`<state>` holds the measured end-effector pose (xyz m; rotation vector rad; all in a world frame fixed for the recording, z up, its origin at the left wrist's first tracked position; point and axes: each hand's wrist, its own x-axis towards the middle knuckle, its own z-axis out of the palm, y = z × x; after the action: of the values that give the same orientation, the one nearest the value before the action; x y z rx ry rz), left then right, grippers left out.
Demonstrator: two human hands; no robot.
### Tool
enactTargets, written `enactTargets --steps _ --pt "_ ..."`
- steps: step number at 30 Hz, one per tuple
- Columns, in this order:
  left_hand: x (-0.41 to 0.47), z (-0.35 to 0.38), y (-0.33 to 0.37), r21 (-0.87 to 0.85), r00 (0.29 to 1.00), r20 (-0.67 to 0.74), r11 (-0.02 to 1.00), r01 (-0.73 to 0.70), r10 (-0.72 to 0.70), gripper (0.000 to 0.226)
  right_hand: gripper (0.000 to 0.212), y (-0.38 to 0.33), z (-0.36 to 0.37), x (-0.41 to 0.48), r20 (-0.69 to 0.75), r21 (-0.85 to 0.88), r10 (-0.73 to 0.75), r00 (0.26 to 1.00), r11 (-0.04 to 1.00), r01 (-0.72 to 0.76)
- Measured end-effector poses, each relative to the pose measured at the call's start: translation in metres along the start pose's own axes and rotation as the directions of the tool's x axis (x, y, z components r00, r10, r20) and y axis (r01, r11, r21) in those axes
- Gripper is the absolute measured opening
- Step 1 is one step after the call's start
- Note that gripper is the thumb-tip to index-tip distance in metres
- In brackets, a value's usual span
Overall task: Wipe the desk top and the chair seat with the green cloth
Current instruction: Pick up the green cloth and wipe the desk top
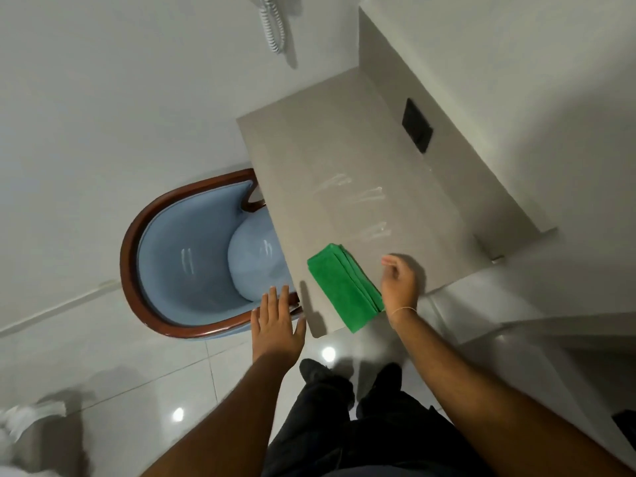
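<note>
A folded green cloth point(344, 287) lies on the grey desk top point(330, 146) near its front edge. My right hand point(399, 284) hovers just right of the cloth, fingers loosely curled, holding nothing. My left hand point(277, 323) is spread flat and open over the near wooden rim of the chair point(137, 235). The chair has a brown frame and a light blue seat point(254, 259), partly tucked under the desk's left edge. White smears point(347, 191) mark the desk top beyond the cloth.
A black socket plate point(417, 125) sits at the desk's far right by a raised ledge. A coiled phone cord point(273, 25) hangs on the wall. My dark-trousered legs point(344, 407) stand on glossy white floor tiles. White fabric point(24, 425) lies at bottom left.
</note>
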<state>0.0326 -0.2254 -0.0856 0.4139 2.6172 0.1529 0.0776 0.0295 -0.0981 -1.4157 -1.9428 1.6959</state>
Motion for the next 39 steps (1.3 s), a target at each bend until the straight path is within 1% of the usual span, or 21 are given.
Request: enactTargets --steps 1,2,3,4,5,6,7,8,9,11,13,14,16,19,21,24,27,32,36,37,39 --pt "0.0 0.003 -0.004 -0.001 1.0 0.007 1.0 0.018 -0.018 0.078 0.029 0.002 0.003 -0.003 0.022 -0.103 -0.115 0.993 0.988 0.117" --pt "-0.002 0.005 -0.006 0.002 0.999 0.018 0.999 0.036 -0.036 0.078 0.03 0.004 0.007 -0.006 0.093 -0.184 -0.257 0.962 0.945 0.271" --pt "-0.002 0.009 -0.008 -0.004 0.998 0.028 0.998 0.058 -0.058 0.077 0.032 0.01 0.014 -0.01 0.199 -0.245 -0.409 0.891 0.859 0.449" --pt "-0.002 0.013 -0.009 -0.025 0.996 0.033 0.996 0.086 -0.085 0.077 0.034 0.016 0.025 -0.011 0.331 -0.302 -0.512 0.792 0.738 0.604" --pt "0.001 0.017 -0.009 -0.054 0.994 0.032 0.993 0.108 -0.107 0.076 0.038 0.025 0.037 -0.011 0.464 -0.354 -0.552 0.693 0.601 0.716" --pt "0.005 0.02 -0.007 -0.091 0.992 0.029 0.988 0.125 -0.123 0.074 0.044 0.032 0.047 -0.01 0.577 -0.406 -0.542 0.611 0.459 0.79" --pt "0.01 0.024 -0.005 -0.134 0.99 0.023 0.981 0.138 -0.136 0.073 0.054 0.04 0.057 -0.007 0.665 -0.454 -0.493 0.561 0.329 0.828" --pt "0.019 0.029 -0.003 -0.177 0.989 0.015 0.973 0.146 -0.146 0.071 0.063 0.046 0.065 -0.003 0.722 -0.499 -0.423 0.548 0.231 0.835" --pt "0.027 0.034 0.0 -0.213 0.988 0.001 0.965 0.151 -0.155 0.07 0.07 0.052 0.072 0.0 0.751 -0.534 -0.356 0.556 0.167 0.829" --pt "0.039 0.043 0.006 -0.297 0.984 -0.061 0.944 0.144 -0.169 0.071 0.076 0.063 0.078 0.002 0.749 -0.588 -0.309 0.586 0.099 0.803" --pt "0.046 0.051 0.011 -0.385 0.97 -0.148 0.915 0.121 -0.191 0.075 0.075 0.07 0.086 -0.001 0.718 -0.618 -0.339 0.608 0.089 0.781" --pt "0.05 0.056 0.012 -0.427 0.96 -0.183 0.897 0.118 -0.213 0.074 0.073 0.071 0.094 -0.004 0.716 -0.616 -0.355 0.601 0.084 0.783" --pt "0.053 0.067 0.013 -0.489 0.936 -0.24 0.865 0.113 -0.258 0.068 0.068 0.073 0.11 -0.011 0.749 -0.563 -0.398 0.529 0.04 0.826" --pt "0.053 0.08 0.011 -0.522 0.91 -0.304 0.848 0.089 -0.282 0.062 0.062 0.073 0.14 -0.016 0.84 -0.423 -0.391 0.377 -0.036 0.906" --pt "0.052 0.081 0.009 -0.554 0.901 -0.3 0.826 0.103 -0.313 0.061 0.059 0.066 0.16 -0.014 0.877 -0.361 -0.349 0.33 -0.026 0.932" --pt "0.058 0.078 0.008 -0.563 0.901 -0.288 0.819 0.113 -0.323 0.062 0.059 0.052 0.17 -0.002 0.87 -0.385 -0.332 0.363 0.001 0.923" --pt "0.071 0.077 0.009 -0.524 0.914 -0.297 0.847 0.087 -0.277 0.063 0.063 0.037 0.149 0.022 0.836 -0.422 -0.35 0.422 0.082 0.903" --pt "0.098 0.069 0.029 -0.461 0.913 -0.342 0.886 0.045 -0.224 0.064 0.065 0.027 0.068 0.108 0.62 -0.673 -0.4 0.675 0.173 0.72" --pt "0.105 0.069 0.049 -0.45 0.919 -0.346 0.893 0.015 -0.19 0.064 0.065 0.019 -0.021 0.183 0.357 -0.849 -0.348 0.867 0.266 0.456" --pt "0.105 0.07 0.051 -0.441 0.919 -0.348 0.897 0.011 -0.183 0.064 0.064 0.019 -0.04 0.194 0.29 -0.873 -0.322 0.901 0.297 0.387" --pt "0.102 0.074 0.05 -0.426 0.919 -0.35 0.905 0.017 -0.181 0.064 0.062 0.026 -0.058 0.196 0.202 -0.895 -0.291 0.935 0.332 0.297"
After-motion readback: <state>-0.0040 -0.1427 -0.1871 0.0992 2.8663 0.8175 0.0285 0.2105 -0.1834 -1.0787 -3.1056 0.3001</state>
